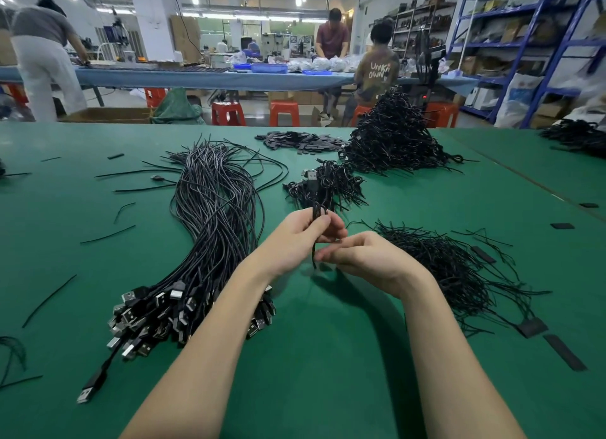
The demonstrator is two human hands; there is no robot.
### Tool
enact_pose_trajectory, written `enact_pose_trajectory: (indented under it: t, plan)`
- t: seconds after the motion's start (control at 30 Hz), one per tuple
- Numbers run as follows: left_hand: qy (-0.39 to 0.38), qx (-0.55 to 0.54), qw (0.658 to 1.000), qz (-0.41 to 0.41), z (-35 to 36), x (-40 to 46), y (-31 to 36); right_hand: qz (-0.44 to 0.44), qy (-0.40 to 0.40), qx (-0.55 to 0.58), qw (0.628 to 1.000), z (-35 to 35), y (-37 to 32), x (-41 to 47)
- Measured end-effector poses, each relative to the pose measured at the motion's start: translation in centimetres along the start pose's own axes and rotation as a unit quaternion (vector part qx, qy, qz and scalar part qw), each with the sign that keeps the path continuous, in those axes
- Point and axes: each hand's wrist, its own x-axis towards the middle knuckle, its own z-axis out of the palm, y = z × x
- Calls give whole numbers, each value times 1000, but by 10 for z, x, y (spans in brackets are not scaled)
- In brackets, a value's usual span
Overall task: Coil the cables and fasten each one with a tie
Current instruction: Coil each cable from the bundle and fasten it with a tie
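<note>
My left hand (pixel 303 233) grips a coiled black cable (pixel 317 211) upright above the green table (pixel 328 356); its USB plug (pixel 311 175) sticks up. My right hand (pixel 364 258) pinches the thin black tie (pixel 314 258) that hangs below the coil. A long bundle of loose black cables (pixel 216 209) lies to the left, its USB plugs (pixel 154 314) fanned out near my left forearm. A heap of thin black ties (pixel 452 268) lies just right of my right hand. A small pile of coiled cables (pixel 331 186) sits right behind my hands.
A tall mound of coiled cables (pixel 396 137) stands at the back right, with flat black strips (pixel 301 141) beside it. Stray ties and strips lie scattered on the table. Beyond the far edge are red stools (pixel 283 112), people at a blue bench, and shelving on the right.
</note>
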Motion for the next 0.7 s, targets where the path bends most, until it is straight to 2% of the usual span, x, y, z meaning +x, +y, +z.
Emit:
enact_pose_trajectory:
  t: [0.1, 0.17, 0.27, 0.3, 0.37, 0.43, 0.57, 0.63, 0.7]
  plan:
    - [-24, -41, 999, -19, 0, 0, 2, 19, 60, -19, 998, -11, 2, 0]
    - [-55, -108, 992, -23, 0, -1, 5, 1, 74, 16, 997, -13, 0, 0]
    - [-115, -215, 969, -39, -2, -6, 14, -66, -17, 185, 980, -13, -6, -1]
    - [-134, -238, 961, -43, -3, -8, 17, -83, -49, 201, 975, -12, -8, -3]
    - [-157, -269, 949, -45, -6, -12, 21, -115, -66, 150, 980, -12, -8, -4]
    - [-159, -270, 949, -45, -7, -14, 23, -129, -10, 84, 988, -13, -7, -4]
    - [-117, -195, 973, -47, -5, -9, 22, -152, 112, 16, 982, -10, -11, -2]
    - [-67, -68, 995, -16, -4, -3, 22, -169, 161, 29, 972, -5, -13, -1]
    - [-4, 77, 997, 22, -5, 1, 19, -181, 194, 47, 963, -6, -15, -1]
